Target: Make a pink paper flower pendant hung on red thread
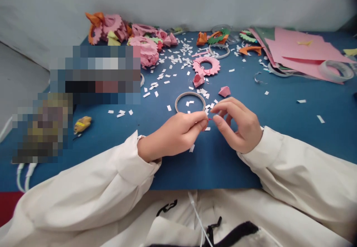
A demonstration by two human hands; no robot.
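Observation:
My left hand (pixel 181 132) is closed in a pinch, palm down. A thin red strand (pixel 210 119) sticks out from between its fingertips; most of it is hidden. Just to the right, my right hand (pixel 237 124) curls with thumb and index finger apart and nothing visible between them. Its fingertips come close to the strand's end. Beyond my left hand lies a roll of tape (pixel 176 104), seen as a narrow ring. A folded pink paper piece (pixel 224 91) sits beyond my right hand, and another pink folded piece (pixel 199 80) touches a pink toothed paper ring (pixel 206 66).
White paper scraps (pixel 178 57) litter the blue table (pixel 292 146). Folded paper shapes (pixel 143 50) are heaped at the back left. Pink sheets (pixel 301 50) and a wide tape roll (pixel 336 70) lie at the right. A small yellow object (pixel 83 124) sits left.

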